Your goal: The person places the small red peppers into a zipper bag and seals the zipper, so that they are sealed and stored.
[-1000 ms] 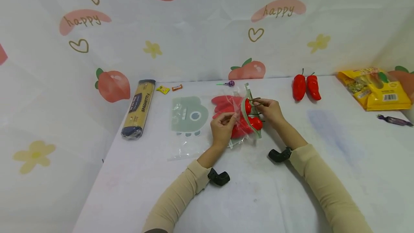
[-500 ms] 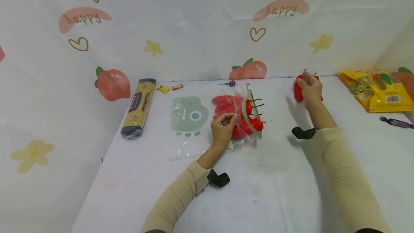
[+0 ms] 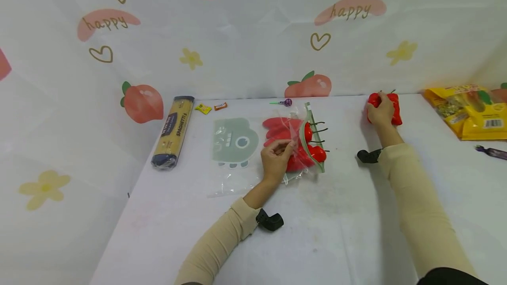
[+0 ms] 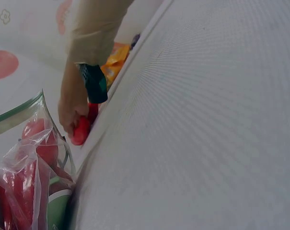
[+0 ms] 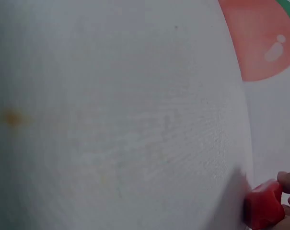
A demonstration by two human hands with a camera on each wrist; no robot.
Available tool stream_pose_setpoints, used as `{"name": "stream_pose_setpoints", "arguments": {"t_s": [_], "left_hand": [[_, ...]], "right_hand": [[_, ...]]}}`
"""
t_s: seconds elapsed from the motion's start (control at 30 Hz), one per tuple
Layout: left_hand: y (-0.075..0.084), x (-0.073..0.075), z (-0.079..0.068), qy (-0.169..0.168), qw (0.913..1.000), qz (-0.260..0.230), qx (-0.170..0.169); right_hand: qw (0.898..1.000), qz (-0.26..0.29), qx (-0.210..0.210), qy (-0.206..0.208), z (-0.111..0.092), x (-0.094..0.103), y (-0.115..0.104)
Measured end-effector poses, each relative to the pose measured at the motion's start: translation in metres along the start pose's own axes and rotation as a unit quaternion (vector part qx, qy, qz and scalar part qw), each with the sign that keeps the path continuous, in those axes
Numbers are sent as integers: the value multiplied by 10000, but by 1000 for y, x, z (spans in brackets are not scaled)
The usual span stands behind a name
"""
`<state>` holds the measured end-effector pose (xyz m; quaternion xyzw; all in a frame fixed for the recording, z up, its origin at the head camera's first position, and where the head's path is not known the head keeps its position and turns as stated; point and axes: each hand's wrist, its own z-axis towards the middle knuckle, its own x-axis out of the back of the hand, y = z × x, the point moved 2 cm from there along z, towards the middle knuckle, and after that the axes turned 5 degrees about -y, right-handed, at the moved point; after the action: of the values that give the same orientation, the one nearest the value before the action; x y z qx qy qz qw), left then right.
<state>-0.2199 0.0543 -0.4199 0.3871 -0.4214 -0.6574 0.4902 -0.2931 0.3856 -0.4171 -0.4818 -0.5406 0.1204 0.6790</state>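
Note:
In the head view my left hand (image 3: 274,162) pinches the upper layer of a clear zip bag (image 3: 235,140) near its open end. The bag lies flat, with a green cartoon print and a green zip edge. Several red peppers (image 3: 282,123) are inside, their stems poking out of the mouth. At the back right, my right hand (image 3: 382,113) holds a red pepper (image 3: 372,101), mostly covered by the hand. A second red pepper (image 3: 397,111) lies beside it. In the right wrist view, fingers (image 5: 288,182) grip the red pepper's end, on the table by the wall cloth.
A spaghetti pack (image 3: 172,133) lies at the left, with a yellow candy (image 3: 203,108) and an orange candy (image 3: 220,106) near it. A lollipop (image 3: 287,102) sits behind the bag. A yellow bag (image 3: 475,115) and a purple wrapped candy (image 3: 493,152) are at the right.
My right hand has let go of the pepper stems at the bag's mouth, moved right to the two loose peppers and taken hold of the left one. The left hand stays on the bag.

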Motion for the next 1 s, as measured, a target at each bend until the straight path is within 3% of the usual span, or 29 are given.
{"name": "stream_pose_setpoints", "arguments": {"t_s": [0.33, 0.47, 0.6, 0.7, 0.87, 0.93, 1.0], "left_hand": [[1, 0, -1, 12, 10000, 23, 1], [1, 0, 0, -18, 10000, 16, -5], [2, -1, -1, -11, 10000, 94, -9], [2, -1, -1, 12, 9999, 160, 12], [0, -3, -1, 18, 9999, 121, -11], [-4, -2, 0, 47, 9999, 102, -99], [-3, -1, 0, 51, 9998, 102, -131]], "right_hand": [[9970, -197, -403, -631, -1, -4, 4], [9968, 218, -561, -523, -4, -6, 4], [9902, 1179, -706, -248, -16, -7, -8], [9668, 2342, -982, -290, -31, -8, -21], [8885, 4369, -1295, -540, -59, -8, -35], [8636, 4821, -1303, -688, -69, -11, -37], [8503, 5022, -1342, -821, -78, -17, -37]]}}
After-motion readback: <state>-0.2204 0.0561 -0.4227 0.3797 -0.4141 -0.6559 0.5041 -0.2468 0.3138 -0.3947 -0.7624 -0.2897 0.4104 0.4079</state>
